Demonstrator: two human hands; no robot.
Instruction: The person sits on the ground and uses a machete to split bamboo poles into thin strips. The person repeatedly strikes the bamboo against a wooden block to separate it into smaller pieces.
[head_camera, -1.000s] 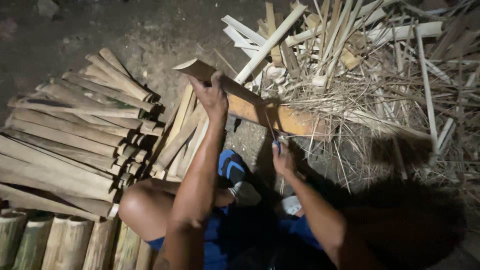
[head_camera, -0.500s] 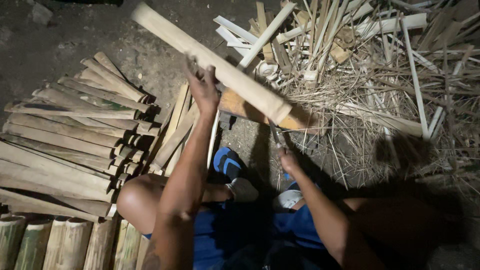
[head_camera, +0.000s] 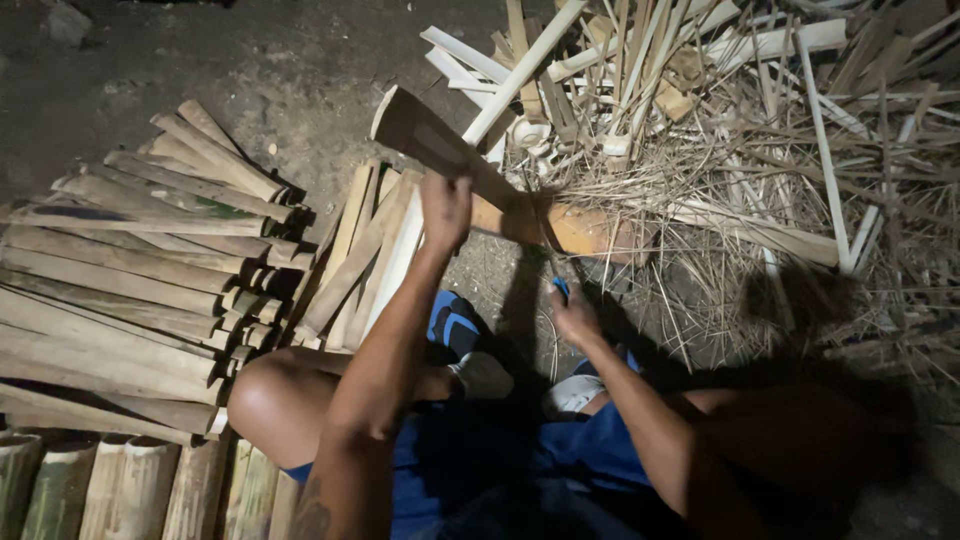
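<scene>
The bamboo slat (head_camera: 440, 150) sits raised in front of the seated person, tilted, its broad cut end up and to the left, its lower end running down toward a short orange-brown block (head_camera: 575, 228) on the dirt ground (head_camera: 280, 70). It looks stiff and fairly light, a split piece with a curved back and hard, probably sharp edges, so I would judge it best gripped round the middle or lower part, away from the splintery end. That is about where the left hand (head_camera: 446, 208) has it: the fingers are wrapped closed round the slat just below its broad end, arm stretched out straight.

The right hand (head_camera: 574, 318) is lower and nearer the body, fingers curled shut round a blue-handled knife (head_camera: 556, 275) whose thin blade points up toward the lower part of the slat. Whether the blade touches the bamboo I cannot tell; shadow covers that spot.

To the left lies a neat stack of split slats (head_camera: 130, 280), with a few more leaning slats (head_camera: 365, 250) just beside the left forearm. Along the bottom edge stand greenish bamboo sections (head_camera: 120, 490). To the right and behind is a loose heap of strips and shavings (head_camera: 760, 130). The person's bent knee (head_camera: 262, 392) and blue shorts (head_camera: 480, 460) show below.
</scene>
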